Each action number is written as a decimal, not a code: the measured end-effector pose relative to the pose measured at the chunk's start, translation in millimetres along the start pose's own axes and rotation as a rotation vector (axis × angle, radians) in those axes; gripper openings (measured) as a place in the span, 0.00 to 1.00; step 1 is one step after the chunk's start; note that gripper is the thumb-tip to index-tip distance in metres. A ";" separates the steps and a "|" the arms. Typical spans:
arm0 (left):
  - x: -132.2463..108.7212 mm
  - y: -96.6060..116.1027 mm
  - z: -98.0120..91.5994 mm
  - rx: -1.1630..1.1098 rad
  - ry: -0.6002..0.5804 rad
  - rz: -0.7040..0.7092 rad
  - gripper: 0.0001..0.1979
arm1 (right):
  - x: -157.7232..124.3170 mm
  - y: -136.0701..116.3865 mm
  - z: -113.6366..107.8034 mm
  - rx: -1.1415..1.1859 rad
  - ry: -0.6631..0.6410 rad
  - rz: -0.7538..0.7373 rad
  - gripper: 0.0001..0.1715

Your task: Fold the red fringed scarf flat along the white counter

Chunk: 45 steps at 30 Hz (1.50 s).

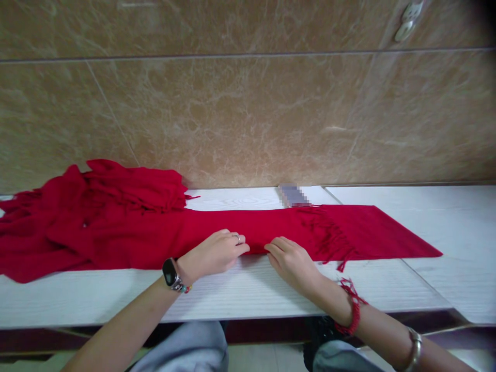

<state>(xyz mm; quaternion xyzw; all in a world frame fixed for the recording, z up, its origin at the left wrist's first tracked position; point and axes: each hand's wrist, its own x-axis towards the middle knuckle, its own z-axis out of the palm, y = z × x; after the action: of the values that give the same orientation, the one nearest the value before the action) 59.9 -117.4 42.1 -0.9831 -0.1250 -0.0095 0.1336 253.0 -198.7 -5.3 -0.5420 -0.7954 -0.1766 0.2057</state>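
A long red scarf (217,223) with fringes lies stretched across the white table, folded into a narrow strip in the middle. Its left part is bunched in a loose heap, while the right end tapers to a point beyond a row of tassels. My left hand (217,251), with a ring and a watch at the wrist, pinches the near edge of the scarf around the middle. A short way to the right, my right hand (290,261) pinches that same edge, fingers closed. A small stretch of cloth shows between the two hands.
The white table (271,292) runs along a brown marbled tile wall (232,113). A small dark flat object (294,196), blurred over, lies behind the scarf near the wall. A small pale fixture (408,21) sits on the wall at upper right.
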 end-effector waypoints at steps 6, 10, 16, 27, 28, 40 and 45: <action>-0.3 2.7 -0.5 -0.046 -0.071 0.009 0.05 | -1.4 0.3 2.7 0.003 -0.084 -0.158 0.08; -6.6 -3.5 -3.4 -0.110 -0.141 -0.090 0.11 | -2.8 1.3 2.0 0.006 -0.078 -0.245 0.10; -16.4 -17.5 -10.0 -0.147 -0.254 -0.247 0.09 | -1.2 -0.2 -3.5 -0.030 -0.105 -0.254 0.11; -27.1 -33.6 -9.9 -0.257 -0.194 -0.232 0.08 | 36.9 -41.4 -6.8 -0.082 -0.274 -0.112 0.05; -29.9 -35.2 -11.4 -0.268 -0.200 -0.248 0.08 | 41.4 -46.5 -6.1 -0.080 -0.285 -0.110 0.05; -47.0 -50.6 -14.1 -0.403 -0.256 -0.402 0.07 | 72.4 -62.2 0.3 0.058 -0.347 0.002 0.10; -48.5 -56.8 -13.2 -0.406 -0.245 -0.406 0.05 | 75.5 -61.7 13.4 0.307 -0.265 0.119 0.11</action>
<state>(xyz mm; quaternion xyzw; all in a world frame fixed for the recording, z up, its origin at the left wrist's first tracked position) -0.9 -79.7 67.1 -0.9384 -0.3296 0.0575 -0.0863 168.8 -153.9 18.9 -0.5688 -0.7998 0.0320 0.1893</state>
